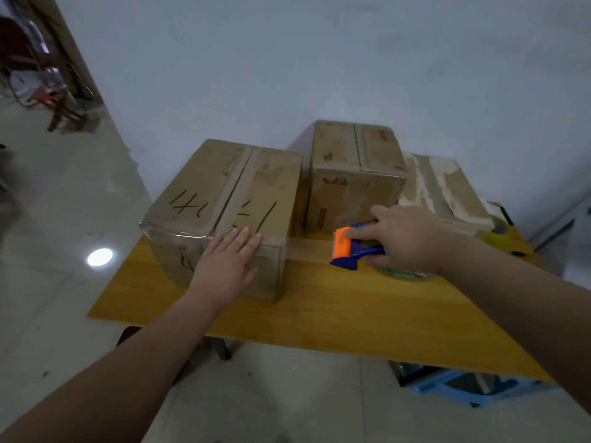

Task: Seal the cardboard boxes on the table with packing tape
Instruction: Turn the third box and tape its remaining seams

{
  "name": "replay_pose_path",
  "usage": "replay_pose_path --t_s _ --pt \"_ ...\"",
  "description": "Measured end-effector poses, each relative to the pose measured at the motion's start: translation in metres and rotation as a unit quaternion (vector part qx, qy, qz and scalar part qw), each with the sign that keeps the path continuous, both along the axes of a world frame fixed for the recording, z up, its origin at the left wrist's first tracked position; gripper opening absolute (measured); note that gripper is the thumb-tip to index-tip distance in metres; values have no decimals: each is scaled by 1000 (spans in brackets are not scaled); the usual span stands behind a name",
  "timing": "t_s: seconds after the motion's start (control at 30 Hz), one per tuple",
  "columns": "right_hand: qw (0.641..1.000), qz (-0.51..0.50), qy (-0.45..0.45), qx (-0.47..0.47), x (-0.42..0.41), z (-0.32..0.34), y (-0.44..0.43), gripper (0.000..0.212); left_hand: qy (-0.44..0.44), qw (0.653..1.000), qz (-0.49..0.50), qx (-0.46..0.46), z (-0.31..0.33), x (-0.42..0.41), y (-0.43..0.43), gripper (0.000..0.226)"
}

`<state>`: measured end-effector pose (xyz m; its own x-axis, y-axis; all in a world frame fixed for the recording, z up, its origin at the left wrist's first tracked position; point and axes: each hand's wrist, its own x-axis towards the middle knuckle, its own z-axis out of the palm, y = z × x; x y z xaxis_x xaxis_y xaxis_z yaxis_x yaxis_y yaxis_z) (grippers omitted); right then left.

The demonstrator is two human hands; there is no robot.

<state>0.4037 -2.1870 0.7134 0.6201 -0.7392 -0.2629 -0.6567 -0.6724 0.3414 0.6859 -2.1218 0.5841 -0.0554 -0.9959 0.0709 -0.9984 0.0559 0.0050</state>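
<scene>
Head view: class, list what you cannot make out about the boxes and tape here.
All in the head view:
- Green-edged clear tape roll: mostly hidden under the right hand gripping the blue-and-orange tape dispenser.
- Black handwriting on the large brown cardboard box: partly covered by the flat left hand.
- Print on the tall middle cardboard box: too small, blurred.

Illegible black handwriting on the near box point(204, 183), unreadably small print on the taller box point(348, 177)
</scene>
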Motion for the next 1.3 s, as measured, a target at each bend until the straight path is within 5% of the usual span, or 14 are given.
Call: replay_pose_path --t_s 0.3,0.6,0.77,1.13,1.3 --pt "999 25 -27 -14 -7 -12 -2 59 -108 992 37 51 9 -32 -1 74" --pt "999 38 -33 -21 -22 -32 -3 64 32 999 -30 -25 -3 -46 -14 64" --pt "999 17 -20 24 -7 -68 -6 62 15 999 -19 -43 -10 -44 -20 59" --pt "992 -61 -5 114 76 -99 -15 35 60 992 -37 -102 -23 -38 -26 50" --pt "981 -88 108 137 42 -143 -5 16 65 991 -37 -110 -24 -34 -26 50"
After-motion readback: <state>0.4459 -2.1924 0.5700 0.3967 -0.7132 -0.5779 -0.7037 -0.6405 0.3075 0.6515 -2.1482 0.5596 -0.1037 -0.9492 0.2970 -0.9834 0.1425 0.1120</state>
